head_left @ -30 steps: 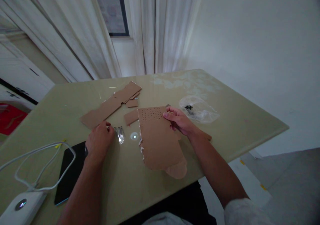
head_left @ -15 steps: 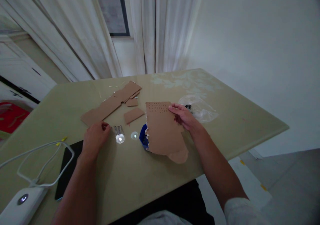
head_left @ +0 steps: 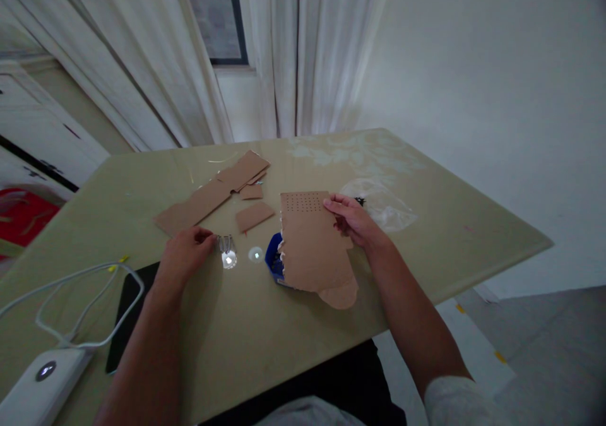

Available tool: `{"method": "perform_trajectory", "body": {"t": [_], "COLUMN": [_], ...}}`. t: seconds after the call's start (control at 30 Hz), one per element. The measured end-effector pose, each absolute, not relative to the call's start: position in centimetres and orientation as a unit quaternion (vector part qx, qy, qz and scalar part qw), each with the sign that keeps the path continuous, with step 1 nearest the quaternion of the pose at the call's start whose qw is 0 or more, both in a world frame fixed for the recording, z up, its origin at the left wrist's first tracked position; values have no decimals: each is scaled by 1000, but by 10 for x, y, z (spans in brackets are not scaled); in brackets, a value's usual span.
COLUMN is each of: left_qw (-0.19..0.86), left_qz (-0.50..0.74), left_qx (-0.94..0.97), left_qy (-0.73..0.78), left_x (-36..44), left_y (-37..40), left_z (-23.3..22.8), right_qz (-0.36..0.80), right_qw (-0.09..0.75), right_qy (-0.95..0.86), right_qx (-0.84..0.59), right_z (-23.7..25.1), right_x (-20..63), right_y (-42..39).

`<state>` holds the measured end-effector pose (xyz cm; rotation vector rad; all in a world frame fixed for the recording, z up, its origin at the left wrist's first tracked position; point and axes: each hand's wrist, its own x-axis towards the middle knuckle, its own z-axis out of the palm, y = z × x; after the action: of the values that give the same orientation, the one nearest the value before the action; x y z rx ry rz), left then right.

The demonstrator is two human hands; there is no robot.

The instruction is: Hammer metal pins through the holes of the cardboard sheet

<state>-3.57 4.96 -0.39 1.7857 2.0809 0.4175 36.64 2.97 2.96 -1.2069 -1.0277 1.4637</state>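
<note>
your right hand (head_left: 353, 221) pinches the right edge of the cardboard sheet (head_left: 312, 243), held tilted over a blue object (head_left: 273, 263) on the table (head_left: 464, 224). your left hand (head_left: 184, 255), fingers curled, touches small metal pins (head_left: 226, 244); whether it grips them, i cannot tell.

We find no writing, label, brand, number or sign that can be read anywhere in this view. The perforated cardboard sheet (head_left: 310, 240) bears only rows of small punched holes near its top edge, no letters. The other cardboard pieces (head_left: 213, 189) on the table (head_left: 426, 224) are plain brown. The white device (head_left: 40, 382) at the lower left shows a round button without any legible mark, and the dark flat slab (head_left: 130, 306) beside it is blank.
</note>
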Motion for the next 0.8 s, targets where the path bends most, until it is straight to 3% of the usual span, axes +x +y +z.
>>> {"method": "perform_trajectory", "body": {"t": [0.4,0.8], "left_qw": [165,141], "left_qz": [165,183], "left_qx": [690,729], "left_qy": [685,644], "left_x": [-26,-34], "left_y": [54,58], "left_z": [-17,-32], "right_qz": [647,645], "right_qw": [382,386], "right_qy": [-463,-472], "right_qx": [-470,-462], "right_z": [19,15], "right_x": [372,369], "right_y": [32,33]}}
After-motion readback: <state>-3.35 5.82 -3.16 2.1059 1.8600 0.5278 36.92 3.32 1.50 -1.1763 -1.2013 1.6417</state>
